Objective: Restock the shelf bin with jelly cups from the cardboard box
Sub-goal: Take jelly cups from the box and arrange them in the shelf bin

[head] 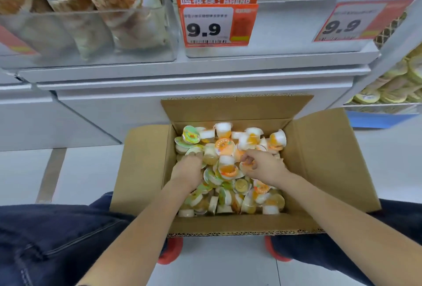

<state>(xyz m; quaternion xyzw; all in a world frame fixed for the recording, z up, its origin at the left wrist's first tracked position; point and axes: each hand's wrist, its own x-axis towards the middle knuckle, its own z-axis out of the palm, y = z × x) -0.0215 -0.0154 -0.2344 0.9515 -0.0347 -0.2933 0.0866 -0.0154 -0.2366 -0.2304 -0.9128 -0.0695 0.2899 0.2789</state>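
Both hands are digging in the nearly full cardboard box (324,148), left hand (188,170) buried, its grip unclear, right hand (262,167) pinching an orange jelly cup (247,165), while the shelf bin (274,32) at twelve o'clock is looking nearly bare.

Open from above: cardboard box (328,162), all four flaps folded outward, mouth unobstructed. Interior filled wall to wall with loose jelly cups (228,167); no bare floor visible inside. Both forearms entering over the near flap, left hand (188,169) sunk among cups near the left wall, right hand (262,167) at centre. Directly behind the far flap, white shelf base (182,103) rising as a wall. Above, clear shelf bin (296,27) fronted by price tag (217,25). Knees flanking both side flaps.
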